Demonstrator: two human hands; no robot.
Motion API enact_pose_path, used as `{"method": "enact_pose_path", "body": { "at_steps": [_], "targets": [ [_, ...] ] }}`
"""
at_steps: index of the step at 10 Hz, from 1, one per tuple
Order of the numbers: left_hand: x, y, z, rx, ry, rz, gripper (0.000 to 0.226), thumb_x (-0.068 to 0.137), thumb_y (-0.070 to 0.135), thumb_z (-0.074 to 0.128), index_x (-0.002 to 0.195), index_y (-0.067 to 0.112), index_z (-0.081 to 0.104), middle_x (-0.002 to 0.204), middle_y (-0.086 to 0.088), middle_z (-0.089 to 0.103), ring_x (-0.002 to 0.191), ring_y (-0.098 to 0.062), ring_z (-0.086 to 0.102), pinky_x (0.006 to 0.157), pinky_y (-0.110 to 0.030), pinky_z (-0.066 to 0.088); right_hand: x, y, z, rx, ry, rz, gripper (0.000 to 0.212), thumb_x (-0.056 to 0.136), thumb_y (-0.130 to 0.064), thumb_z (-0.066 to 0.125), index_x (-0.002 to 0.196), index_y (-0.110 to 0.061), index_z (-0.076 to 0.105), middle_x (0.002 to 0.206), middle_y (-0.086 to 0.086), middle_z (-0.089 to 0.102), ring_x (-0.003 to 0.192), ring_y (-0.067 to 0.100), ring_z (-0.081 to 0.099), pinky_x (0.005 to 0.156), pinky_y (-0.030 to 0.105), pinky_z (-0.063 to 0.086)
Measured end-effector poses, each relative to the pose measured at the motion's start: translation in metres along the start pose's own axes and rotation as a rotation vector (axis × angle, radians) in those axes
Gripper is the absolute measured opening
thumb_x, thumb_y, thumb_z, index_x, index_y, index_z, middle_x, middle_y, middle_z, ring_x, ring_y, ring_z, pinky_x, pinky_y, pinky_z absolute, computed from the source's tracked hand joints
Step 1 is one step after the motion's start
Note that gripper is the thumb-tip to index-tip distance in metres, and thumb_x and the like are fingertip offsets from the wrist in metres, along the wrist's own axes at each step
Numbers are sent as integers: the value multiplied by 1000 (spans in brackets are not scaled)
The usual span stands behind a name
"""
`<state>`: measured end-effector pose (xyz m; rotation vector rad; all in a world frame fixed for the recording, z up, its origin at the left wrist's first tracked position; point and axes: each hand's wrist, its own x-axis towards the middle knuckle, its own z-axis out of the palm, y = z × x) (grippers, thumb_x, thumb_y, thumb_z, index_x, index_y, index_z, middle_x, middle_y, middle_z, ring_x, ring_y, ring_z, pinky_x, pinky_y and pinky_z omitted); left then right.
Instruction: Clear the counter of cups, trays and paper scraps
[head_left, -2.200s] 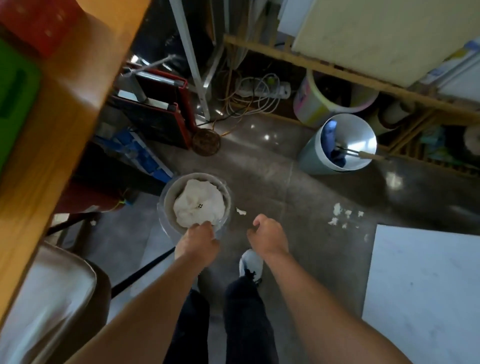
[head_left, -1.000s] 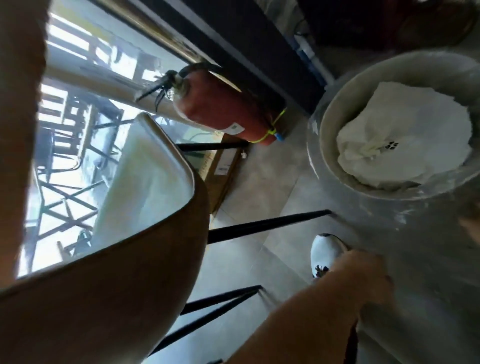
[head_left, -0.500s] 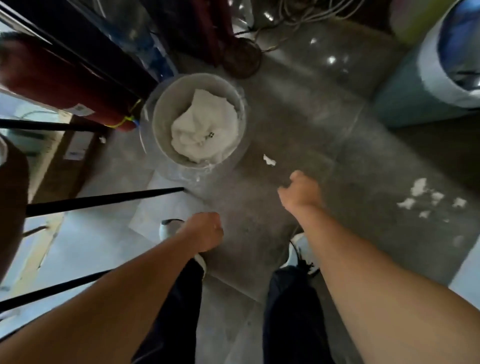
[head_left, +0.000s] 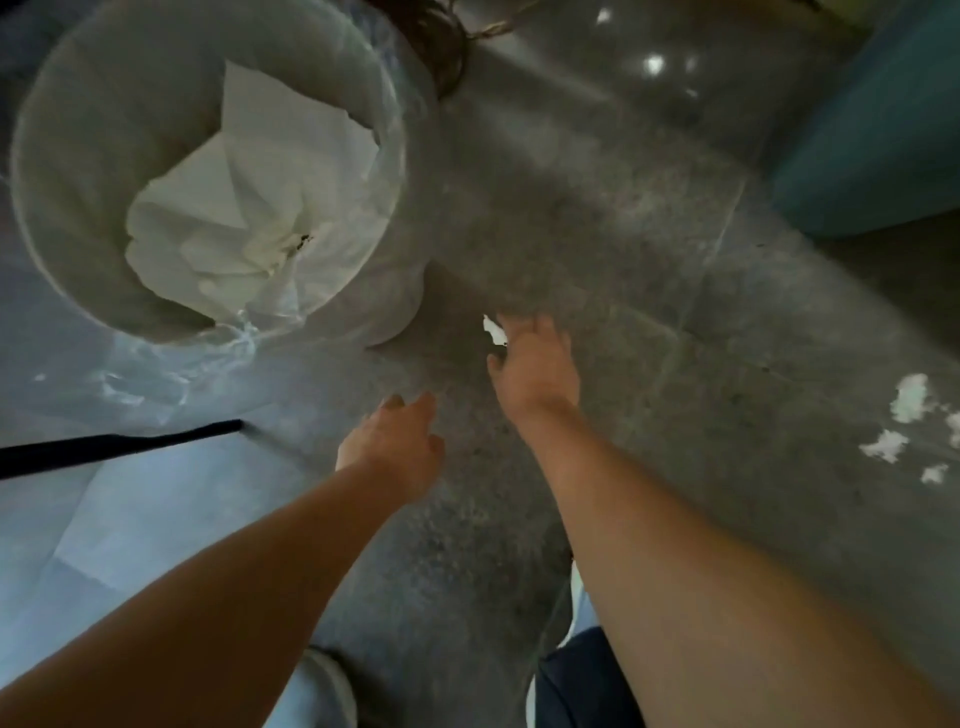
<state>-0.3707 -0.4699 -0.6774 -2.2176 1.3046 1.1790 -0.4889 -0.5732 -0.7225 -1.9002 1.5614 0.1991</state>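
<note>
Paper scrap (head_left: 492, 331): small, white, torn. It lies on the floor at the fingertips of the right grip, on its thumb side. Blur prevents confirming contact.
Right grip (head_left: 535, 364): arm stretched forward and down. Fingers are extended toward the floor with the thumb apart from them. It is not closed round the scrap and holds nothing.
Left grip (head_left: 395, 447): nearer the body than the right grip and to its left. Fingers are loosely extended and hold nothing.
Bin (head_left: 62, 156): round and lined with a clear bag. It stands beyond and to the left of both grips, near the right grip and apart from the scrap.
Crumpled paper (head_left: 249, 208): white, lying inside the bin.
Further scraps (head_left: 909, 405): several white bits on the floor, well to the right of the right grip.
Teal container (head_left: 872, 130): beyond and far to the right of the right grip, only partly in view.
Black bar (head_left: 119, 447): thin, to the left of the left grip, ending short of it.
Floor (head_left: 649, 260): grey and speckled, with tile joints visible.
Shoe (head_left: 327, 691): light-coloured, under the left forearm, blurred.
</note>
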Motion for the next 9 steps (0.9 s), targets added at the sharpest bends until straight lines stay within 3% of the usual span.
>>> {"method": "enact_pose_path", "body": {
  "at_steps": [1,3,4,5,6,7,8,9],
  "targets": [
    [28,-17,11,-14,-4,-9,36,98,35,47,133,26,47,122,-10,54,107,-33,61,88,-45,56,25,8,26,-128,-64,-51,45,101,-13,47,143,-26,54,146,13,45,130,39,44,102,43,47],
    [22,-42,6,-23,-46,-51,34,96,35,48,128,25,51,121,-9,55,110,-31,59,89,-41,53,1,3,21,-83,-97,-30,25,99,-10,46,112,-3,66,113,26,66,107,43,64,88,42,51],
    [-7,-42,-19,-67,-56,-93,35,95,34,49,128,23,52,123,-10,55,112,-32,59,91,-43,53,-17,-36,-27,217,141,-61,14,87,-2,61,97,0,70,96,24,69,94,39,65,83,39,45],
    [-58,-38,-52,-78,-85,-128,36,96,32,49,129,19,52,129,-12,54,116,-33,57,94,-44,51,-52,-93,-105,533,511,-140,13,78,2,66,89,-3,69,86,14,65,75,27,62,73,29,45],
    [-115,-31,-89,-27,-155,-120,38,98,33,47,132,18,50,133,-12,53,120,-33,55,98,-45,49,-97,-153,-166,623,633,-336,9,82,-4,64,90,-9,65,88,6,59,68,12,54,65,13,44],
    [-161,-25,-127,4,-165,-91,39,98,34,46,134,18,50,137,-11,52,123,-32,54,98,-42,49,-123,-198,-189,473,332,-395,20,86,-5,66,106,-8,68,96,11,64,81,21,60,75,26,52],
    [-204,-19,-170,-7,-132,-86,38,97,32,48,131,15,53,136,-13,54,121,-33,56,94,-39,50,-142,-215,-207,310,45,-276,42,90,-4,62,132,-11,62,112,16,66,104,30,62,89,34,47],
    [-246,-17,-217,-24,-27,-64,35,94,30,50,124,14,57,130,-13,58,115,-33,60,88,-39,51,-180,-212,-241,224,9,-180,40,89,-3,57,127,-10,66,112,18,71,107,35,64,88,34,49]
  ]
}}
